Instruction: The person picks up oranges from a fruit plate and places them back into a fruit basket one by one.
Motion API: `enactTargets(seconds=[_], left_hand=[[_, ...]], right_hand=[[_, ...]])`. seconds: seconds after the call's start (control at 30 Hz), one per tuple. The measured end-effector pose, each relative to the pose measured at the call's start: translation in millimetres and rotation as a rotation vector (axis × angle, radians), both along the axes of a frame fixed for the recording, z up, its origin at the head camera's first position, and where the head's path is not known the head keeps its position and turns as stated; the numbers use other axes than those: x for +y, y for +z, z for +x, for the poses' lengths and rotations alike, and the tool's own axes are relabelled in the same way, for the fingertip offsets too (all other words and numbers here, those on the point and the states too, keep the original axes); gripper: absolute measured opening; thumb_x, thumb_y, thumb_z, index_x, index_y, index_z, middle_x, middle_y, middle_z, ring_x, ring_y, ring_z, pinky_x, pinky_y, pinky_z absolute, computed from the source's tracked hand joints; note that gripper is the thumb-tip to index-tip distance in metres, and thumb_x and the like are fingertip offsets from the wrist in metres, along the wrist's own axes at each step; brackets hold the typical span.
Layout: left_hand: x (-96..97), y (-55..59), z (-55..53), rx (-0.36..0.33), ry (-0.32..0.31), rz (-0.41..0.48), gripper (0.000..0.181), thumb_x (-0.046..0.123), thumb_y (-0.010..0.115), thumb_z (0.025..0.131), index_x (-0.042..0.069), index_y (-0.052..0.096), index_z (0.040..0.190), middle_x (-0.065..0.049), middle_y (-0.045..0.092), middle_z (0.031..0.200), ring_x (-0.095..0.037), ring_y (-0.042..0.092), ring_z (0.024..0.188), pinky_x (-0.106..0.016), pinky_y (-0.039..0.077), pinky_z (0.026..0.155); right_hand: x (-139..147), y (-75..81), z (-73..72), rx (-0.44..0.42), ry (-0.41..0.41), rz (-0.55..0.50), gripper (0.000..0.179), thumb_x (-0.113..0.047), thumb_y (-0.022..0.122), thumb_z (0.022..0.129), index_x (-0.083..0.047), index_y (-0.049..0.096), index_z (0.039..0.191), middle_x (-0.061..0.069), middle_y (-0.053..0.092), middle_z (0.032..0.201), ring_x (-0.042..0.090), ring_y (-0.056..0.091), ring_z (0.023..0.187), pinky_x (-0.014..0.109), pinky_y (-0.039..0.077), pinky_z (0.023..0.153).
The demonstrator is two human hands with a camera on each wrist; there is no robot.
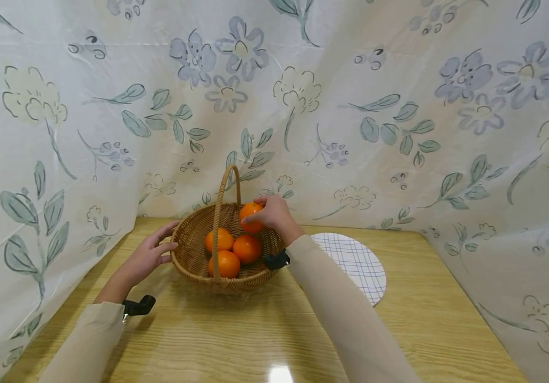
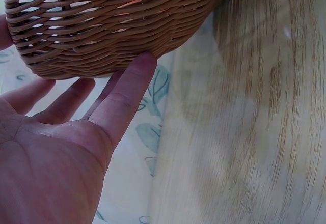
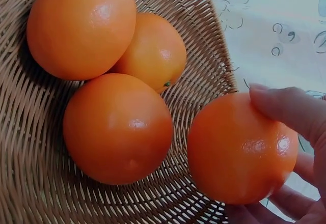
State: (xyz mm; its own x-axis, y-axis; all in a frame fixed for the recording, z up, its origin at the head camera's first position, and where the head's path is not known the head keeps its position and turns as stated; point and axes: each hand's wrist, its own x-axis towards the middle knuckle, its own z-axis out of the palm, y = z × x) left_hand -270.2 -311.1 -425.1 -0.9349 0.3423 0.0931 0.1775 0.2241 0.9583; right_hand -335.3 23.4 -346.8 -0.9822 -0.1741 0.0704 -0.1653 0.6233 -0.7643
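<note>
My right hand [image 1: 278, 217] holds an orange [image 1: 250, 219] at the far right of a wicker basket [image 1: 185, 255]. In the right wrist view, the thumb lies on top of that orange [image 3: 239, 150] and fingers curl beneath it. Three more oranges sit together inside: one at the back left [image 1: 222, 240], one at the right [image 1: 247, 249] and one in front [image 1: 224, 264]. At the basket's left side, my left hand [image 1: 147, 255] touches the rim. Its fingers are fairly straight against the outer weave [image 2: 117, 35] in the left wrist view.
A tall handle [image 1: 218, 213] arches over the basket. To the right, partly behind my right sleeve, lies a round white mat [image 1: 351, 260] with blue lines. The wooden table [image 1: 217, 335] ends at flower-patterned cloth [image 1: 332, 133] behind and on both sides.
</note>
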Motion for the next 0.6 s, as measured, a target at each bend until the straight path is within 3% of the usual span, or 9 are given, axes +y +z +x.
enactTargets(seconds=[0.33,0.6], left_hand=[[1.7,-0.7,-6.3,0.003,-0.012,0.017,0.063,0.019,0.047,0.11,0.01,0.018,0.165,-0.029,0.023,0.161,-0.04,0.043,0.137,-0.027,0.058,0.091],[-0.4,-1.8,-7.7,0.006,-0.02,0.008,0.063,0.02,0.047,0.11,0.011,0.017,0.165,-0.029,0.021,0.162,-0.044,0.039,0.14,-0.027,0.058,0.091]], right_hand=[[-7.2,3.1,-2.8,-0.004,-0.016,0.09,0.069,-0.022,0.09,0.079,-0.001,0.063,0.139,0.015,0.064,0.137,0.032,0.058,0.127,0.041,0.051,0.108],[-1.2,6.1,-2.4,0.002,-0.024,0.045,0.062,-0.021,0.088,0.08,-0.002,0.066,0.135,0.014,0.064,0.139,0.031,0.056,0.133,0.04,0.049,0.11]])
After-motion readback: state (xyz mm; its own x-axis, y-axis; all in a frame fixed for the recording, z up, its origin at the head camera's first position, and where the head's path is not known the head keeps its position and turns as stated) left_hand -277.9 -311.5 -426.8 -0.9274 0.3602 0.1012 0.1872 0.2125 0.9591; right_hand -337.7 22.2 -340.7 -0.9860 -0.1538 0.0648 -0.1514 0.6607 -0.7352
